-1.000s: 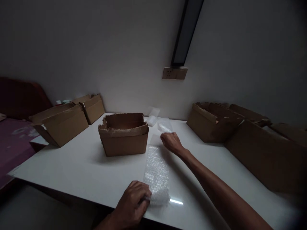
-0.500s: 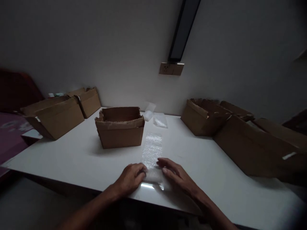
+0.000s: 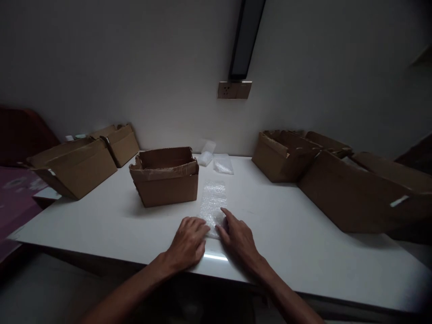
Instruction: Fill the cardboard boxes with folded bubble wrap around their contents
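A clear strip of bubble wrap (image 3: pixel 213 195) lies lengthwise on the white table in front of me, its near end folded or rolled up between my hands. At the left edge of that end, my left hand (image 3: pixel 189 240) has its fingers curled onto the bubble wrap. On the other side my right hand (image 3: pixel 239 234) holds the end between thumb and forefinger, the plastic bulging in the gap. Whether something is wrapped inside cannot be seen. An open cardboard box (image 3: pixel 167 186) stands just left of the strip.
Two small clear bubble-wrap pieces, one a packet (image 3: pixel 223 165), lie by the wall. Cardboard boxes stand at the left (image 3: pixel 83 168) and several more at the right (image 3: pixel 281 157). A wall socket (image 3: pixel 234 90) sits below a dark panel. The table's front edge (image 3: pixel 162 263) runs under my forearms.
Both hands have moved slightly away from the table's front edge along the bubble wrap, and its near end has moved with them. The view has shifted a little.
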A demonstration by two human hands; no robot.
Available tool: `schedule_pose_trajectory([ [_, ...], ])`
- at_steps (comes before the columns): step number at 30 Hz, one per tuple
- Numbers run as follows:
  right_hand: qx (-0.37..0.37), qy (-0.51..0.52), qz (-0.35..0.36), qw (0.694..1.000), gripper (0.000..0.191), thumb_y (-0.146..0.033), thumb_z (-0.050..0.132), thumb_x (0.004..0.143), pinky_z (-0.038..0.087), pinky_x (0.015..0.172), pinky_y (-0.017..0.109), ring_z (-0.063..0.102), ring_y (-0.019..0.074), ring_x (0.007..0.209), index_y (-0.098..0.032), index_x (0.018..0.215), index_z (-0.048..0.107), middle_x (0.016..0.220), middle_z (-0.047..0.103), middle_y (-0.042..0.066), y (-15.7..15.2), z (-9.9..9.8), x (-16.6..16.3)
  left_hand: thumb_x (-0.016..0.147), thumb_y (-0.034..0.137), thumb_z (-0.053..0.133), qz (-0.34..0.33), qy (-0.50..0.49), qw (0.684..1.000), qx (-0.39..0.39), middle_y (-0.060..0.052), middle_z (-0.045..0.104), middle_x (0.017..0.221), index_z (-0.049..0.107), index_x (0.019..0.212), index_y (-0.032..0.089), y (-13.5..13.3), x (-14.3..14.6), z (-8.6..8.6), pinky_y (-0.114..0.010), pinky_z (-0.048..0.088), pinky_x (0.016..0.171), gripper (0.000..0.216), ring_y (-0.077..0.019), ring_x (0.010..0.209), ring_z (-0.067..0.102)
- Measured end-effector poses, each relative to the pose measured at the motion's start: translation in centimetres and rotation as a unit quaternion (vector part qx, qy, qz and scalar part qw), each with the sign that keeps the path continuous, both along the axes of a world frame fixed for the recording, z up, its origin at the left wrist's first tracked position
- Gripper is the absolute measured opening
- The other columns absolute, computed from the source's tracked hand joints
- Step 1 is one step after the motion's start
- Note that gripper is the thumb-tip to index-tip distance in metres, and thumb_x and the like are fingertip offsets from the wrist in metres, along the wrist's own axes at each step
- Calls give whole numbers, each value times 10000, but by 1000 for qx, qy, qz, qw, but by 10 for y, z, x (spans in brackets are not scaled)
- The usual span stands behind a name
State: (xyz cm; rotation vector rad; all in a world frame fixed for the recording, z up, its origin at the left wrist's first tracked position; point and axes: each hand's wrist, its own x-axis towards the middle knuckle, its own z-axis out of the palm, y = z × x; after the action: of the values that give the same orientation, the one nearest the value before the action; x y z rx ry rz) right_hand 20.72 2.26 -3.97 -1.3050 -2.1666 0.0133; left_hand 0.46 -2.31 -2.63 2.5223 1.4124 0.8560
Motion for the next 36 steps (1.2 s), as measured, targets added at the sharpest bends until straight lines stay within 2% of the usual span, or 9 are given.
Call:
schedule_pose_trajectory([
  [3, 77, -19, 14, 997, 464, -292, 528, 897, 474, 840, 432, 613, 296, 1051, -141, 1336, 520, 1256, 625, 184, -11, 7, 7, 726, 28, 535, -32, 5, 999, -37, -82, 658, 1136, 628, 1120, 189, 2, -2, 0, -426, 453, 966, 435, -252, 1090, 563],
  [6, 79, -66, 81, 991, 440, -297, 601, 855, 446, 910, 464, 570, 315, 1146, -166, 1274, 570, 1355, 578, 177, -23, 17, 13, 700, 21, 533, -36, -8, 998, -43, -91, 641, 1191, 625, 1145, 183, 9, -3, -2, -419, 453, 972, 482, -251, 1121, 553],
  [10, 35, -109, 125, 986, 254, -128, 523, 866, 451, 873, 432, 641, 253, 966, -181, 1071, 663, 1100, 724, 105, -26, 24, 14, 723, 22, 520, -17, -26, 999, -43, -99, 651, 1181, 651, 1109, 176, 15, -2, -3, -422, 453, 970, 436, -251, 1110, 558],
  [14, 2, -64, 125, 990, 270, -74, 470, 872, 477, 745, 363, 630, 194, 706, -204, 976, 683, 760, 724, 34, -27, 26, 15, 799, 48, 491, -5, -76, 993, -93, -58, 713, 982, 674, 1040, 190, 9, -2, 1, -391, 480, 910, 334, -218, 961, 617],
  [17, -36, -3, 102, 994, 200, -210, 488, 943, 497, 669, 320, 640, 188, 715, -224, 1014, 675, 804, 730, 27, -32, 28, 20, 845, 123, 506, 15, -126, 980, -156, -45, 719, 1004, 656, 1091, 211, 4, -5, 6, -346, 506, 862, 301, -201, 929, 645],
  [20, 39, 25, 91, 995, 205, -251, 516, 941, 513, 750, 355, 658, 212, 861, -202, 1089, 650, 985, 728, 77, -40, 29, 24, 850, 148, 518, 45, -147, 974, -168, -55, 702, 1099, 624, 1155, 211, 6, -5, 6, -332, 504, 883, 329, -202, 970, 649],
  [26, 97, -86, 112, 985, 348, -223, 606, 849, 460, 912, 482, 542, 322, 1192, -190, 1196, 614, 1368, 568, 164, -46, 25, 21, 853, 143, 538, 40, -124, 985, -113, -57, 657, 1071, 616, 1155, 201, 20, 2, -1, -328, 501, 890, 316, -191, 959, 619],
  [32, 44, -26, 89, 995, 450, -360, 572, 914, 459, 957, 466, 547, 292, 1219, -226, 1338, 512, 1374, 569, 142, -33, 13, 23, 823, 56, 520, -16, -217, 972, -89, -53, 653, 1033, 640, 1093, 192, 18, 2, 5, -293, 518, 837, 325, -166, 919, 623],
  [36, 102, 13, 63, 993, 417, -294, 562, 921, 460, 939, 440, 559, 280, 1194, -212, 1327, 508, 1332, 586, 143, -33, 8, 27, 845, 61, 508, -48, -206, 973, -90, -55, 655, 1047, 630, 1150, 199, 25, 4, 11, -294, 513, 871, 356, -168, 967, 628],
])
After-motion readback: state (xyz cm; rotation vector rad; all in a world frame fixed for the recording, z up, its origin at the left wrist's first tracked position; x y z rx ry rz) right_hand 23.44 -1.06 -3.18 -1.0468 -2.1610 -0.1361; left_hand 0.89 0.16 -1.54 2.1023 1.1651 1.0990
